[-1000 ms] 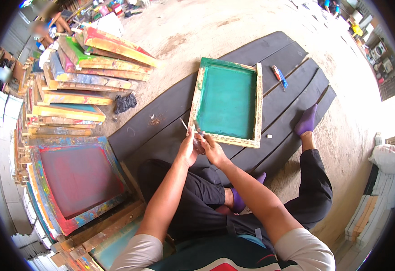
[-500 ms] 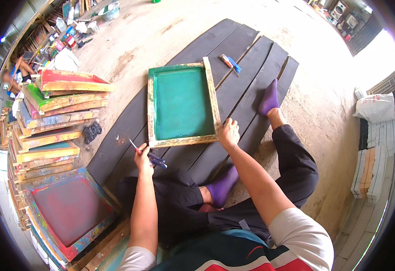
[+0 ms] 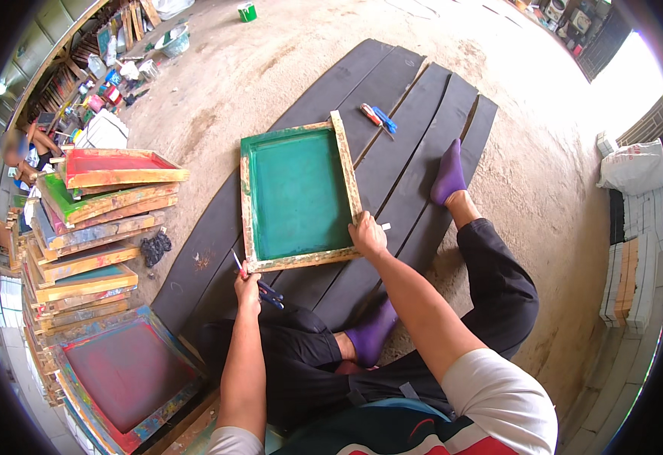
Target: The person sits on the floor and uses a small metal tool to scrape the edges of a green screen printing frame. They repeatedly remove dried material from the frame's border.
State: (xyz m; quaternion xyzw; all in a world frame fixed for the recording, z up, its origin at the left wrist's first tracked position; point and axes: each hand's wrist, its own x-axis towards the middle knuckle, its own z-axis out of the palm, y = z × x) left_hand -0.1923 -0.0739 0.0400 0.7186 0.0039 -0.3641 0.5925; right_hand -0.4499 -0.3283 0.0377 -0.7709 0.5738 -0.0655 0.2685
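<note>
A wooden screen frame (image 3: 248, 205) with green mesh (image 3: 297, 193) lies on black boards (image 3: 271, 171) in front of me. My right hand (image 3: 368, 236) is closed on the lower part of its right rail. At its lower left corner, my left hand (image 3: 247, 290) is closed around a red-handled tool with a thin pale shaft (image 3: 237, 259), which points up. A dark blue-handled tool (image 3: 272, 296) is just right of that hand; I cannot tell whether it is held. Beside my right hand lies a small white piece (image 3: 386, 226). Beyond the frame lie tools with red and blue handles (image 3: 379, 119).
Painted frames (image 3: 111, 178) are stacked at the left, with a red-grey screen (image 3: 130, 371) nearer me. A black crumpled bag (image 3: 155, 249) lies by the stack. My purple-socked foot (image 3: 449, 174) rests at the boards' right edge. A person (image 3: 39, 144) is at the far left.
My right hand has shifted left onto the frame's rail, and a small white piece now shows beside it. The whole view has shifted slightly; my left hand still holds the red-handled tool.
</note>
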